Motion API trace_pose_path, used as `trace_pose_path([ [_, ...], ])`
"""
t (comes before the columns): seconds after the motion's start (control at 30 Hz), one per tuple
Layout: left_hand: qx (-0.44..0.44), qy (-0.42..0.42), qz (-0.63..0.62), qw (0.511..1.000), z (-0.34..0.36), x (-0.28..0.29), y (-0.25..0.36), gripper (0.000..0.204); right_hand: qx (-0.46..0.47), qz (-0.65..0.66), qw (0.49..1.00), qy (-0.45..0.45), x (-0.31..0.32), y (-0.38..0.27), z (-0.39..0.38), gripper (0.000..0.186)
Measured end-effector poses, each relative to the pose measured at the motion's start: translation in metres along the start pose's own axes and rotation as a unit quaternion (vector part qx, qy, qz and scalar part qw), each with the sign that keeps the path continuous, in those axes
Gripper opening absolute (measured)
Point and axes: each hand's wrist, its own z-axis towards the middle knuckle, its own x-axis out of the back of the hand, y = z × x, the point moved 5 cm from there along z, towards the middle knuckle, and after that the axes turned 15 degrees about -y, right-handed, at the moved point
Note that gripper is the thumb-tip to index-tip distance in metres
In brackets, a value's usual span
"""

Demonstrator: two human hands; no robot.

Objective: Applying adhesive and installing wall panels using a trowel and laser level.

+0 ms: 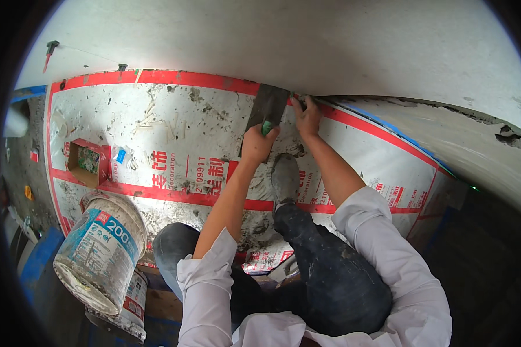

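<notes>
At the foot of the white wall (307, 46), the left hand (258, 144) is clamped on the green handle of a dark trowel (267, 105) whose blade meets the wall, while the right hand (307, 117), fingers pinched together, touches the wall's base just beside the blade.

I see a dark grey steel trowel blade (267, 106) with a green handle, a white protective floor sheet (173, 124) bordered and striped red, a pale wall (307, 46), white sleeves, and a white-blue plastic bucket (101, 251).
</notes>
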Motion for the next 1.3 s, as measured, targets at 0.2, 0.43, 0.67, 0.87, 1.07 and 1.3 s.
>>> trace_pose_path([
  [0.2, 0.047, -0.045, -0.112, 0.992, -0.007, -0.002, 0.015, 0.048, -0.025, 0.012, 1.0, -0.015, -0.001, -0.002, -0.003, 0.044],
  [0.43, 0.093, -0.055, -0.15, 0.983, -0.017, 0.005, 0.045, 0.048, -0.029, -0.001, 0.999, -0.017, -0.004, 0.005, -0.003, 0.046],
  [0.67, 0.086, -0.08, -0.18, 0.977, -0.012, 0.004, 0.05, 0.043, -0.032, -0.01, 0.999, -0.016, -0.005, 0.002, -0.002, 0.049],
  [0.87, 0.09, -0.075, -0.178, 0.977, -0.011, 0.004, 0.055, 0.042, -0.048, -0.048, 0.997, -0.025, -0.007, -0.001, -0.001, 0.047],
  [1.07, 0.08, -0.092, -0.195, 0.973, -0.009, 0.003, 0.06, 0.04, -0.061, -0.043, 0.997, -0.027, -0.006, -0.001, 0.002, 0.044],
  [1.3, 0.084, -0.082, -0.176, 0.977, -0.009, 0.005, 0.059, 0.045, -0.096, -0.039, 0.994, -0.017, -0.012, -0.004, 0.0, 0.041],
])
